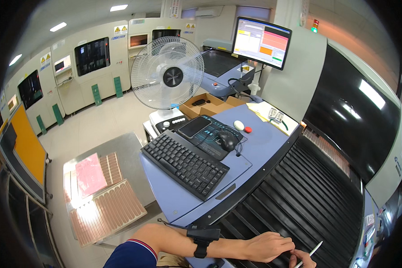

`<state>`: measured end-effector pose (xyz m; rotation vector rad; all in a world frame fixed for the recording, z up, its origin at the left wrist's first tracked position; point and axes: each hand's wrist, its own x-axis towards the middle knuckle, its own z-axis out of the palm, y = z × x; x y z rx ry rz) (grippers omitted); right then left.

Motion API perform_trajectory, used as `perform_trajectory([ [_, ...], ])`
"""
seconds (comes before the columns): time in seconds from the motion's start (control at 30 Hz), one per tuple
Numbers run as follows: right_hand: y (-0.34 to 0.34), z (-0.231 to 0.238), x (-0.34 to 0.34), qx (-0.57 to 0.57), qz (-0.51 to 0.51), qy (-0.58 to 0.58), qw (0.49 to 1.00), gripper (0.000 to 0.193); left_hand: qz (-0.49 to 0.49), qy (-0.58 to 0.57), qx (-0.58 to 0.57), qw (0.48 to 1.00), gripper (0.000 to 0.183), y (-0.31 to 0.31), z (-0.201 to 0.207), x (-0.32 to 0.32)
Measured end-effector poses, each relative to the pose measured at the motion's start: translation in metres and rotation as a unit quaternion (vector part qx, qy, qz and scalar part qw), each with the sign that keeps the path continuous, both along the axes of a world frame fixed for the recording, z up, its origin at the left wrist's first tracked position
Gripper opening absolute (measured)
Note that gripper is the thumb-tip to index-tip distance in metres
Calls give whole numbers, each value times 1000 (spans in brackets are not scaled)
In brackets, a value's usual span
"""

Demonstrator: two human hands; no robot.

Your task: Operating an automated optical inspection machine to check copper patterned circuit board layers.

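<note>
Black ribbed rollers (299,196) run under our hands at the bottom. Our left hand (268,246) lies flat on them, fingers loosely curled, holding nothing, with a dark band (203,237) on the wrist. Our right hand (304,258) sits just beside it, fingers pinched shut on a thin white pen (311,253). Farther up, on the blue desk (263,147), we see a black keyboard (184,162), a mouse (227,139) and a phone (194,127). A white fan (168,73) stands behind them.
</note>
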<state>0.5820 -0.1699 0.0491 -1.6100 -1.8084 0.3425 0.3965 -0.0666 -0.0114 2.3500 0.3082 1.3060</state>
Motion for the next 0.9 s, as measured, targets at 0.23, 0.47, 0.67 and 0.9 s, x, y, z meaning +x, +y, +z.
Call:
perform_trajectory([
  [0.23,6,-6,19,44,-59,15,997,18,88,-8,51,995,31,23,13,-8],
  [0.47,17,-12,52,121,-91,14,988,23,273,184,-2,944,74,51,26,-24],
  [0.67,27,-20,81,140,-121,10,983,34,426,282,1,860,84,62,16,-33],
  [0.9,28,-11,67,-116,-111,-105,981,58,379,293,-148,865,56,66,25,-36],
])
